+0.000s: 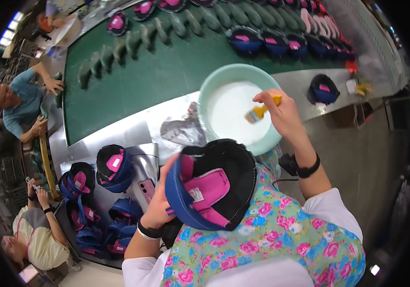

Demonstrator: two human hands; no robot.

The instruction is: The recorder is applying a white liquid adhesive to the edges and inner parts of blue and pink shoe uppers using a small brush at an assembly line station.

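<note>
My left hand (159, 206) grips a shoe upper (209, 184) by its blue side, the fingers partly hidden behind it. The upper is navy blue and black with a bright pink lining and a small white label, its opening facing up. In my right hand (285, 114) is a paintbrush (257, 114) with a yellow handle and pale bristles, pinched between thumb and fingers. The brush hangs over a mint-green basin (210, 82) holding white liquid (229, 107). Crumpled clear plastic (182, 130) lies against the basin's left side.
At left, several similar uppers (115, 167) and a pink phone (146, 189) lie on a metal surface. Dark green foot-shaped forms (162, 31) and more uppers (245, 42) line the green belt (133, 95). One upper (323, 90) sits right of the basin. Two people work at the left.
</note>
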